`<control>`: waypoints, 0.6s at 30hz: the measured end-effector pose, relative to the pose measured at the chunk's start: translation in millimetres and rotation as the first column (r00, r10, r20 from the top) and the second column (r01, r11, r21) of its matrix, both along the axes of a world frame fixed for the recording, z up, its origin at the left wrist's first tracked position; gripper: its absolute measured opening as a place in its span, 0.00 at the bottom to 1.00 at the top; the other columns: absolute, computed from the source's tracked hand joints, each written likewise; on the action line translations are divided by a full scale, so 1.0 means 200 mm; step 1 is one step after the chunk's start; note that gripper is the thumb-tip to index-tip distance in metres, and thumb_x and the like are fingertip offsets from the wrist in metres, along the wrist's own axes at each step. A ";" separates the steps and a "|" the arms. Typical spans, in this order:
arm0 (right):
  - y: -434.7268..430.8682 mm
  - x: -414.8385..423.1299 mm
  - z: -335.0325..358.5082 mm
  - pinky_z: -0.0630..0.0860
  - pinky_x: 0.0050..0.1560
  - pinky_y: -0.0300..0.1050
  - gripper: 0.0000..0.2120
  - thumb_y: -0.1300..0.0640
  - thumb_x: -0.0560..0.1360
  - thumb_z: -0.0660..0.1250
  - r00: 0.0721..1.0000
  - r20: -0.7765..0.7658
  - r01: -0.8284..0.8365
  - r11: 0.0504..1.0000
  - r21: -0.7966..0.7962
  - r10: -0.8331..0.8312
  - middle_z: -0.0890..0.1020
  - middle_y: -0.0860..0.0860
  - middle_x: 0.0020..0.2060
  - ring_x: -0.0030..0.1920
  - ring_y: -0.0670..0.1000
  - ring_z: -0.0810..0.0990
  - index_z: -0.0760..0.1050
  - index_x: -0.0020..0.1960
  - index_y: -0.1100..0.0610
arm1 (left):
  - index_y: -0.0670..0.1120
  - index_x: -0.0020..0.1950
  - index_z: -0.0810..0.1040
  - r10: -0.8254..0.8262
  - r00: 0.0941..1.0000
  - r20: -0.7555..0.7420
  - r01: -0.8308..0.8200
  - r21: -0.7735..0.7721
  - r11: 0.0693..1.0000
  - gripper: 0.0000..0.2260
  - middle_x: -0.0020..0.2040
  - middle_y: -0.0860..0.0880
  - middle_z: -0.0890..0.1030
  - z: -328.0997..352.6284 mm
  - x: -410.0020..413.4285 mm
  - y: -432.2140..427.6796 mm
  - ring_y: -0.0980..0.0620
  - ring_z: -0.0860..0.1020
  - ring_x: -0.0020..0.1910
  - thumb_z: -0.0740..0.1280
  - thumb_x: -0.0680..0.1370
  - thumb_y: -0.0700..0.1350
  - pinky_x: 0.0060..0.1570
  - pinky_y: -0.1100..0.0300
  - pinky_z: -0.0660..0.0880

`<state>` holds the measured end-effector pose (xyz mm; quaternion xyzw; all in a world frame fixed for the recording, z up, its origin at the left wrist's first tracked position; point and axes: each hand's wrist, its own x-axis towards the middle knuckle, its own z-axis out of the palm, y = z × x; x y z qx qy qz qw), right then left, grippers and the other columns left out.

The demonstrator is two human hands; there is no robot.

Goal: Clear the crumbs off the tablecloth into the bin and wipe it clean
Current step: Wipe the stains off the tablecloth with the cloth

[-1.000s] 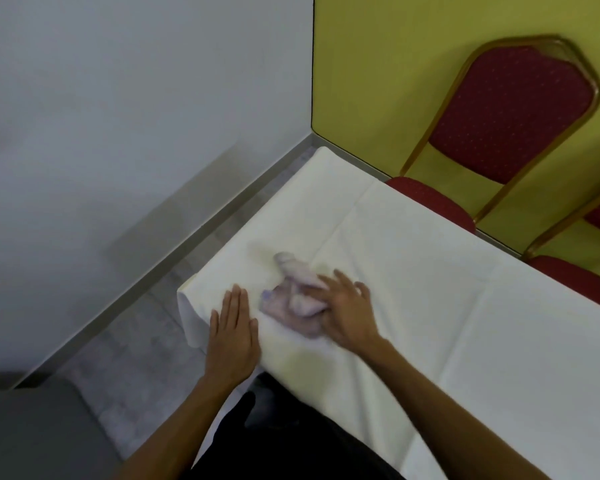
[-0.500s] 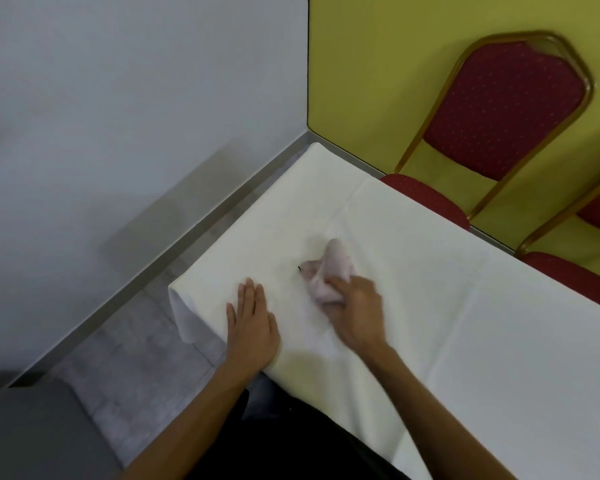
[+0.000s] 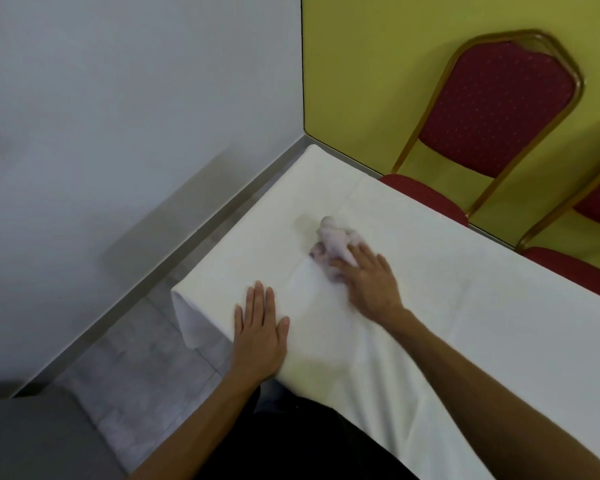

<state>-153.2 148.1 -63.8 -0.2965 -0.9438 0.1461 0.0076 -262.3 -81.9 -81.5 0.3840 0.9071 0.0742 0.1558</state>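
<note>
A white tablecloth [image 3: 482,306] covers the table that runs from the lower right to the far corner. My right hand [image 3: 368,282] presses a crumpled pale pink-lilac cloth [image 3: 333,240] onto the tablecloth near the table's left end. My left hand [image 3: 258,334] lies flat with its fingers together on the near left corner of the tablecloth, holding nothing. No crumbs show on the fabric, and no bin is in sight.
Two red padded chairs with gold frames [image 3: 492,112] [image 3: 596,258] stand against the yellow wall behind the table. A grey-white wall and a grey tiled floor strip [image 3: 146,348] run along the table's left end. A grey surface [image 3: 32,441] sits at the bottom left.
My right hand has pushed the cloth away from me and to the right along the tablecloth. My left hand stays flat near the corner.
</note>
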 end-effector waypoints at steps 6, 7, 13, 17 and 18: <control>0.16 -0.14 0.08 0.72 0.63 0.56 0.19 0.58 0.78 0.62 0.953 -0.020 0.299 0.950 -0.089 -0.302 0.73 0.54 0.69 0.70 0.58 0.68 0.74 0.68 0.48 | 0.47 0.79 0.35 -0.030 0.999 0.028 0.030 -0.007 1.000 0.30 0.78 0.48 0.32 -0.01 -0.03 -0.02 0.50 0.32 0.78 0.45 0.83 0.58 0.76 0.50 0.34; 0.09 -0.17 0.09 0.72 0.63 0.56 0.19 0.59 0.78 0.62 0.943 -0.027 0.325 0.938 -0.122 -0.331 0.73 0.53 0.69 0.70 0.57 0.68 0.75 0.67 0.48 | 0.47 0.79 0.36 -0.025 0.999 0.027 0.025 -0.003 1.000 0.30 0.79 0.47 0.32 -0.01 -0.02 -0.01 0.49 0.33 0.78 0.46 0.83 0.58 0.76 0.50 0.34; -0.57 -0.21 0.09 0.71 0.61 0.52 0.22 0.55 0.74 0.64 0.995 -0.103 -0.015 0.990 -0.141 0.001 0.73 0.51 0.71 0.71 0.56 0.69 0.75 0.67 0.43 | 0.45 0.80 0.44 -0.035 0.999 -0.013 0.036 0.016 0.999 0.30 0.79 0.45 0.40 -0.01 0.00 -0.02 0.45 0.41 0.80 0.51 0.83 0.55 0.77 0.46 0.40; -0.52 -0.20 0.08 0.65 0.64 0.52 0.21 0.53 0.72 0.66 0.991 -0.073 -0.123 0.984 -0.128 0.114 0.73 0.46 0.70 0.70 0.51 0.69 0.76 0.64 0.41 | 0.46 0.80 0.41 -0.029 0.999 -0.030 0.029 -0.024 0.999 0.30 0.80 0.46 0.39 -0.01 -0.01 -0.03 0.48 0.40 0.80 0.47 0.84 0.57 0.78 0.48 0.39; -0.45 -0.21 0.08 0.63 0.65 0.53 0.20 0.54 0.71 0.67 0.991 -0.051 -0.129 0.982 -0.135 0.123 0.74 0.46 0.69 0.70 0.51 0.69 0.78 0.62 0.41 | 0.46 0.80 0.39 -0.023 1.000 -0.014 0.023 -0.026 0.999 0.30 0.80 0.46 0.38 0.00 -0.01 -0.03 0.48 0.38 0.80 0.46 0.84 0.57 0.77 0.49 0.38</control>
